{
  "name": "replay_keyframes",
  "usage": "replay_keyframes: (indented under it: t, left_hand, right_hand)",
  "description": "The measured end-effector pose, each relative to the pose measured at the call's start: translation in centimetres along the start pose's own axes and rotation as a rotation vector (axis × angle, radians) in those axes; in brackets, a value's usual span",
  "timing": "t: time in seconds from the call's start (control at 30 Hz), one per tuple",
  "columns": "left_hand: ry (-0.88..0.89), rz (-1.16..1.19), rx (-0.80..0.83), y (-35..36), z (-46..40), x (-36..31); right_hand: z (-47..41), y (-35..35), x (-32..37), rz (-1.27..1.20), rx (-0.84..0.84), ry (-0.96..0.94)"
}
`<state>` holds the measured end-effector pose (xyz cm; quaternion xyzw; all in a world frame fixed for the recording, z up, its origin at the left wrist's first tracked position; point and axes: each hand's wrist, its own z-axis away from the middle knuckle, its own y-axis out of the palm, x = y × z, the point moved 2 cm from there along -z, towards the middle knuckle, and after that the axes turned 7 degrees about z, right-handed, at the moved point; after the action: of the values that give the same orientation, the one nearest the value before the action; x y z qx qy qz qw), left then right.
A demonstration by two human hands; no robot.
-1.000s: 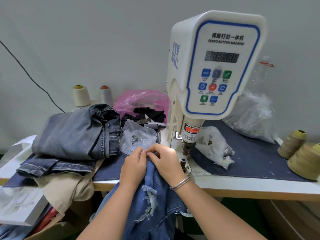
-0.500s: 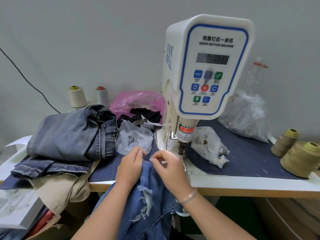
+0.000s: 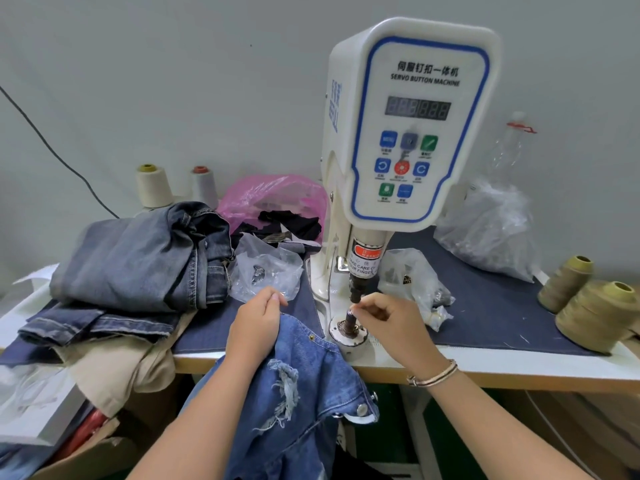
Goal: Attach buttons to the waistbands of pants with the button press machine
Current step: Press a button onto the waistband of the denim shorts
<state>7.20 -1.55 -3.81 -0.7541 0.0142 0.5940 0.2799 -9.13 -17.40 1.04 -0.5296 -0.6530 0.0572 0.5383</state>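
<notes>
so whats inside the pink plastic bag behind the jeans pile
The pink plastic bag lies open, with black fabric pieces spilling from its mouth. Anything deeper inside is hidden by the crumpled plastic and the folded jeans pile in front.

A plain grey wall (image 3: 173,81) at twelve o'clock; a black cable (image 3: 52,147) hangs at ten; a white worktable (image 3: 519,367) stands below.

**Cloth, plastic and metal at the press**

The button press machine (image 3: 408,126) has a smooth, glossy white plastic shell. Its lower post (image 3: 348,322) looks like dark metal. The ripped pants (image 3: 298,382) are rough blue denim with frayed threads and shiny metal buttons. At the table's (image 3: 485,372) back edge lie crinkled clear plastic bags (image 3: 488,230) and a pink one (image 3: 277,195). A matt dark cloth mat (image 3: 502,306) covers its top.
</notes>
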Motion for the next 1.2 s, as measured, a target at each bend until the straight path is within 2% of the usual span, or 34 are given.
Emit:
replay_keyframes:
  t: [0.27,0.47,0.6,0.7,0.77,0.9,0.93,1.03,1.13,1.2]
  left_hand:
    - [0.019,-0.01,0.012,0.1,-0.2,0.0]
    - [0.0,0.038,0.031,0.0,-0.1,-0.4]
    - [0.036,0.343,0.006,-1.0,-0.1,-1.6]
    - [0.105,0.541,-0.036,-3.5,0.1,-3.7]
    - [0.149,0.634,-0.06,-5.9,-0.4,-5.1]
    - [0.141,0.894,-0.143,-10.8,-2.3,-7.7]
    - [0.141,0.948,-0.159,-11.6,-2.8,-8.2]
    - [0.14,0.884,-0.229,-12.8,-3.9,-9.3]
    - [0.116,0.868,-0.29,-13.1,-4.6,-9.5]
    - [0.101,0.84,-0.333,-13.4,-4.8,-9.4]
  right_hand:
    - [-0.2,-0.6,0.5,0.276,0.01,-0.201]
    - [0.5,-0.9,0.5,0.289,0.011,-0.213]
    - [2.1,-1.4,0.7,0.17,0.008,-0.221]
    - [3.9,-1.3,0.8,0.143,0.166,-0.269]
    - [5.0,-0.8,0.9,0.101,0.224,-0.208]
    - [6.4,1.0,1.6,-0.248,0.142,0.11]
    - [6.4,1.5,2.1,-0.269,0.161,0.149]
    - [5.6,2.8,4.1,-0.169,0.316,0.093]
    - [4.0,4.0,6.5,-0.209,0.463,0.138]
    - [3.3,4.6,7.5,-0.178,0.494,0.078]
